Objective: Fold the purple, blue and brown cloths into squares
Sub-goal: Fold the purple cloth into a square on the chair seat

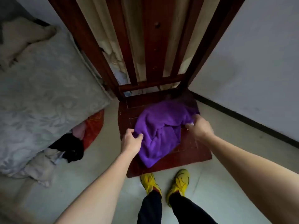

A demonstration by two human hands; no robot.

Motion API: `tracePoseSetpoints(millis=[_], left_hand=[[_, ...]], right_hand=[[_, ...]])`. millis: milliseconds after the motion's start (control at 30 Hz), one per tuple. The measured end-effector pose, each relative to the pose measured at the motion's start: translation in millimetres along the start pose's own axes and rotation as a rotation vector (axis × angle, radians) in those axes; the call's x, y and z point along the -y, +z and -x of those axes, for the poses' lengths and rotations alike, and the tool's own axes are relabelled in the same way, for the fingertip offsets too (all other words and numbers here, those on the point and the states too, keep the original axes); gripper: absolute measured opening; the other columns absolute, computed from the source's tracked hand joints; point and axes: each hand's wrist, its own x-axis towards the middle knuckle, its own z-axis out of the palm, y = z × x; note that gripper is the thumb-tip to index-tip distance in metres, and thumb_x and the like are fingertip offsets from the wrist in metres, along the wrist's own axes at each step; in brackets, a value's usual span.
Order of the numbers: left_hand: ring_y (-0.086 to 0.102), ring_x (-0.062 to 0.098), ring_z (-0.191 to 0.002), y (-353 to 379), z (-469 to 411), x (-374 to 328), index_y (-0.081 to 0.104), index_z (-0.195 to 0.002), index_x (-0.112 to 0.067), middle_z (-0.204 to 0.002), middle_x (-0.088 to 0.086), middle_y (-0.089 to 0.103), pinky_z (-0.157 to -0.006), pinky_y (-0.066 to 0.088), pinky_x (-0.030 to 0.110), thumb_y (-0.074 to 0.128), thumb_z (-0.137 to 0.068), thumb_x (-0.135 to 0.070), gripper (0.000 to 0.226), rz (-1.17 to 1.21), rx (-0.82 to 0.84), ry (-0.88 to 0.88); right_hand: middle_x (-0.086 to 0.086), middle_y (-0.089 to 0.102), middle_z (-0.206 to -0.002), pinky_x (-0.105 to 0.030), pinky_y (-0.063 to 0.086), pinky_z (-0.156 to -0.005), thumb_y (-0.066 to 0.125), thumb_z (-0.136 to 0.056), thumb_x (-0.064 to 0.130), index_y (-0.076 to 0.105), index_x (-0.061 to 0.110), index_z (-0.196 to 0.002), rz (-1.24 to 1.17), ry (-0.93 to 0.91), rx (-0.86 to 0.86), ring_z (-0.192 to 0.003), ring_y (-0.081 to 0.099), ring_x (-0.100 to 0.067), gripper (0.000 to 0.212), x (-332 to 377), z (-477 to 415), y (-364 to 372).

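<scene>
The left hand (pixel 131 140) pinches the purple cloth (pixel 161 126) at its 8 o'clock edge, fingers curled. The right hand (pixel 201 126) grips its 3 o'clock edge. The cloth lies rumpled on a dark red wooden chair (pixel 195 152). A bed (pixel 40 94) lies at 9 o'clock, and yellow shoes (pixel 180 181) stand at 6 o'clock on a pale floor (pixel 97 156).

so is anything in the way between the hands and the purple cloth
Nothing visible. The left hand pinches the purple cloth at its left edge and the right hand grips its right edge, on the chair seat.
</scene>
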Motion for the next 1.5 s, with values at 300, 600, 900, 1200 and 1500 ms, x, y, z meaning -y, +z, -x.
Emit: tracePoseSetpoints(millis=[300, 600, 900, 1200, 1500], left_hand=[[0.066, 0.024, -0.086, 43, -40, 10, 0.067, -0.102, -0.012, -0.093, 0.006, 0.070, -0.072, 0.054, 0.027, 0.068, -0.073, -0.003, 0.031, 0.217, 0.167, -0.063], [0.052, 0.016, -0.072, 5, -2, 1, 0.057, -0.057, -0.019, -0.072, 0.006, 0.060, -0.065, 0.039, 0.028, 0.075, -0.073, -0.017, 0.024, 0.345, 0.169, -0.025], [0.060, 0.023, -0.086, -33, 33, -32, 0.057, -0.116, -0.015, -0.104, 0.012, 0.062, -0.071, 0.050, 0.029, 0.068, -0.076, 0.005, 0.046, 0.182, 0.178, 0.097], [0.059, 0.031, -0.106, -15, 37, -54, 0.065, -0.079, -0.031, -0.107, 0.010, 0.066, -0.080, 0.046, 0.031, 0.071, -0.069, -0.018, 0.017, -0.410, 0.278, 0.320], [0.035, 0.017, -0.057, -26, 37, -18, 0.034, -0.047, -0.014, -0.055, -0.003, 0.038, -0.053, 0.024, 0.028, 0.052, -0.061, -0.003, 0.025, -0.019, 0.065, 0.265]], right_hand=[[-0.016, 0.062, -0.067, -0.022, 0.043, -0.033, 0.075, -0.074, 0.013, 0.061, -0.003, -0.096, -0.792, 0.330, 0.019, -0.033, 0.056, -0.015, 0.031, 7, -70, 49], [0.001, 0.053, -0.058, -0.028, 0.039, -0.056, 0.056, -0.066, -0.002, 0.059, 0.006, -0.071, -0.554, -0.160, 0.040, -0.058, 0.048, -0.015, 0.009, 2, -5, 17], [-0.007, 0.055, -0.059, -0.021, 0.038, -0.052, 0.037, -0.063, -0.025, 0.058, -0.003, -0.064, -0.672, -0.391, 0.228, -0.054, 0.050, -0.009, 0.030, 36, 58, -71], [-0.016, 0.056, -0.067, -0.024, 0.041, -0.056, 0.039, -0.068, -0.030, 0.056, -0.003, -0.059, -0.763, -0.438, 0.511, -0.059, 0.052, -0.019, 0.033, 32, 85, -98], [0.004, 0.060, -0.070, -0.030, 0.043, -0.061, 0.060, -0.069, 0.004, 0.059, 0.025, -0.077, -0.132, -0.382, 0.077, -0.068, 0.055, -0.017, 0.023, -10, 63, -77]])
